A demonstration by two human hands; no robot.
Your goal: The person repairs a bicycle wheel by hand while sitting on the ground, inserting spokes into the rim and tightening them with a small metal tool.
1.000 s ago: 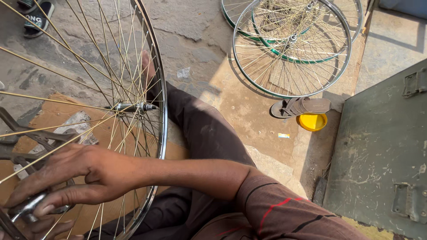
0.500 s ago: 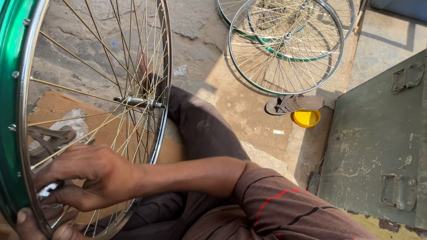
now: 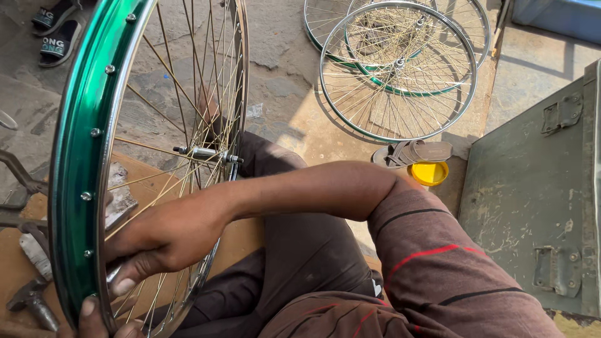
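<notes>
Right hand (image 3: pixel 166 241): grip closed around a small metal tool (image 3: pixel 114 273), only its shiny end showing below the fingers, pressed in among the spokes at the lower part of the wheel. Left hand (image 3: pixel 94 319): only a thumb and fingertips show at the bottom edge, clamped on the green rim (image 3: pixel 78 169) from below; the rest is cut off by the frame. The bicycle wheel (image 3: pixel 150 156) stands upright on edge just in front of the person, tilted slightly, its green outer face with a row of nipple heads turned toward the camera and its hub and axle (image 3: pixel 206 152) near the middle. The right forearm crosses from the striped brown sleeve (image 3: pixel 438 269) over the dark trousers to the wheel. Beyond the rim to the left, a dark metal stand (image 3: pixel 19 181) and a hammer (image 3: pixel 28 300) lie on a brown board (image 3: pixel 250 235). Farther off on the stone floor (image 3: pixel 282 69), two more spoked wheels (image 3: pixel 400 69) lie overlapped. Near them are a sandal (image 3: pixel 416 152) and a small yellow bowl (image 3: pixel 429 173), touching. A green metal box (image 3: pixel 532 200) sits at the right. A pair of dark sandals (image 3: pixel 53 28) is at upper left.
</notes>
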